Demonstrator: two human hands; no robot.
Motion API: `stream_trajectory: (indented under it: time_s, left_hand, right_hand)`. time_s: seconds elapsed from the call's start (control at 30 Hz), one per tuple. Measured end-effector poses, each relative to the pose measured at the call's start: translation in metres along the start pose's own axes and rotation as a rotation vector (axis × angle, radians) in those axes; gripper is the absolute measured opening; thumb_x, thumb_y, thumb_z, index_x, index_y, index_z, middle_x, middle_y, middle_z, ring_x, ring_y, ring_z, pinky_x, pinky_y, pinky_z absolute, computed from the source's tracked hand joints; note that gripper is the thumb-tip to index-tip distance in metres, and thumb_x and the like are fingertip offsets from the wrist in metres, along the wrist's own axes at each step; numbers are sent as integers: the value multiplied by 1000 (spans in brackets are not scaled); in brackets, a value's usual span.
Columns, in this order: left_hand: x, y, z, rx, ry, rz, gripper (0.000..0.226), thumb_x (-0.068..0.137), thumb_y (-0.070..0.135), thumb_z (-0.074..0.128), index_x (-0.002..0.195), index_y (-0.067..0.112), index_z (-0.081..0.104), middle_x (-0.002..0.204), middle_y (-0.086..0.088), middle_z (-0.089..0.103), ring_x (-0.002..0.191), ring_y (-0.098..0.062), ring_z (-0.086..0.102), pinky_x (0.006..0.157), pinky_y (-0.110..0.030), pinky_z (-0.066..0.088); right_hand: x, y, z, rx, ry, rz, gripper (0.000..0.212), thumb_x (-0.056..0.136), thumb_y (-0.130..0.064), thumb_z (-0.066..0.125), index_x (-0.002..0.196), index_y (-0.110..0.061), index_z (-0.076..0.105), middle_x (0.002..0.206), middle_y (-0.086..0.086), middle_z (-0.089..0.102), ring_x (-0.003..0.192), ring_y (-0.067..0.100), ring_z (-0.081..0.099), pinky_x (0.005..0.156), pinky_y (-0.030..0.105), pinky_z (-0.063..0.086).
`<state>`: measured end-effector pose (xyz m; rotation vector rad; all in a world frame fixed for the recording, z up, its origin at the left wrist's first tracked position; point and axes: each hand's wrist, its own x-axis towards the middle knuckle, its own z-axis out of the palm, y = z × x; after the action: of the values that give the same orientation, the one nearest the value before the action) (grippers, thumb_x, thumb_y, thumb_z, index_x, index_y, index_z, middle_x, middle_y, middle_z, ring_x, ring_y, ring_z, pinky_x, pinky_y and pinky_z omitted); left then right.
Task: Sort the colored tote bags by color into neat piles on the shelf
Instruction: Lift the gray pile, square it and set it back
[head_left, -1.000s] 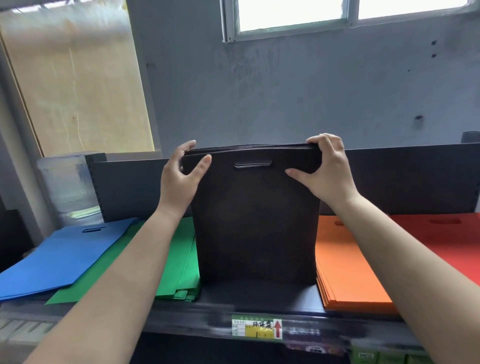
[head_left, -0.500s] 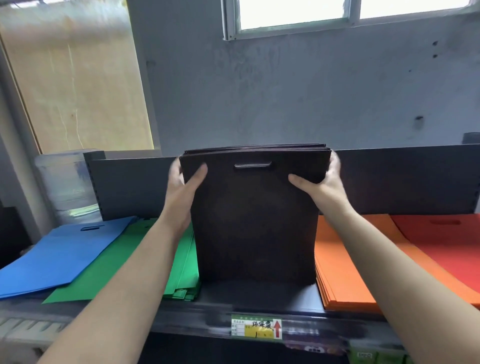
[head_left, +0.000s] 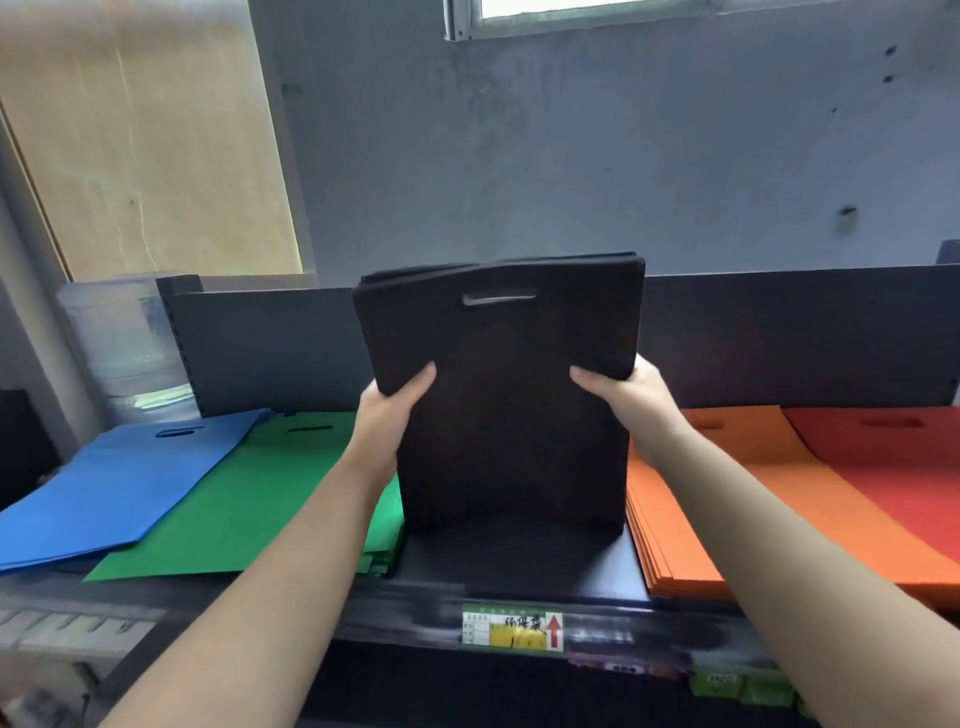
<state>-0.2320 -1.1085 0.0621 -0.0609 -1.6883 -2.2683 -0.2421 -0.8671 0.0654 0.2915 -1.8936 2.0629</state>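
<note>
- Our left hand (head_left: 392, 410) and right hand (head_left: 631, 397) have slid from the top corners down to mid-height on the black bag stack (head_left: 501, 395), fingers clamped on its side edges.
- The stack stands upright on the shelf (head_left: 519, 566), between the green pile (head_left: 260, 499) and the orange pile (head_left: 691, 519).

Both forearms reach forward, level with each other. The left hand (head_left: 392, 410) and right hand (head_left: 631, 397) are clamped, thumbs facing the camera, fingers apparently hidden behind.
</note>
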Motion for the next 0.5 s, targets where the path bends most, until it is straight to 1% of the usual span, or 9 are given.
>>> stream_trajectory:
  time_s: [0.07,0.1,0.17,0.2,0.27,0.33,0.4,0.43,0.5]
  left_hand:
    - [-10,-26,-9,67,7,-95,20,83,19,71,102,17,67,108,-5,71,90,-14,69,74,-25,53]
    - [-12,-31,-9,82,19,-106,18,82,20,72,99,18,67,106,-3,71,89,-12,68,75,-24,51]
    - [-9,-25,-6,98,51,-51,9,83,21,71,91,21,67,94,4,72,82,-6,68,72,-21,51]
    - [-7,-20,-4,93,57,-14,6,84,20,71,89,21,67,90,5,72,81,-6,69,72,-22,52]
    - [-4,-17,-5,51,45,3,7,84,19,70,90,20,68,91,4,73,86,-11,69,76,-25,54]
    - [-8,-30,-11,43,33,-76,11,84,19,70,94,18,67,95,2,72,88,-13,69,76,-26,54]
    - [-18,-50,-18,107,52,-142,13,84,20,70,95,18,64,96,3,69,88,-12,66,77,-27,50]
    - [-21,-56,-18,135,64,-143,14,84,20,71,95,20,63,95,5,68,87,-10,65,79,-27,48]
    - [-21,-56,-15,160,83,-92,9,84,21,71,90,22,64,90,9,68,86,-8,64,79,-26,48]
  right_hand:
    - [-13,23,-2,-7,0,46,23,79,-6,74,95,-22,68,103,2,72,94,17,68,80,29,52]
    - [-15,27,-2,-2,17,37,23,79,-5,74,94,-22,68,100,1,72,93,17,68,79,28,52]
    - [-13,22,-1,7,41,-3,23,79,-2,73,92,-20,68,93,-2,72,90,16,68,77,27,54]
    - [-10,17,-1,14,37,-21,22,80,-2,73,92,-20,68,91,-3,72,88,15,69,76,26,54]
    - [-7,13,-1,40,22,-17,20,81,-5,72,94,-19,68,92,-3,73,89,15,69,79,28,55]
    - [-12,24,-3,16,7,38,22,80,-8,73,96,-21,67,96,-3,73,92,15,69,81,29,54]
    - [-26,46,-6,-32,25,94,23,78,-10,76,93,-24,67,96,-5,71,93,15,67,81,28,52]
    - [-32,53,-6,-32,43,109,22,78,-10,77,91,-24,67,95,-6,71,93,15,67,80,29,51]
    - [-37,57,-2,-7,87,89,22,78,-7,76,89,-24,66,93,-6,70,90,15,67,80,31,54]
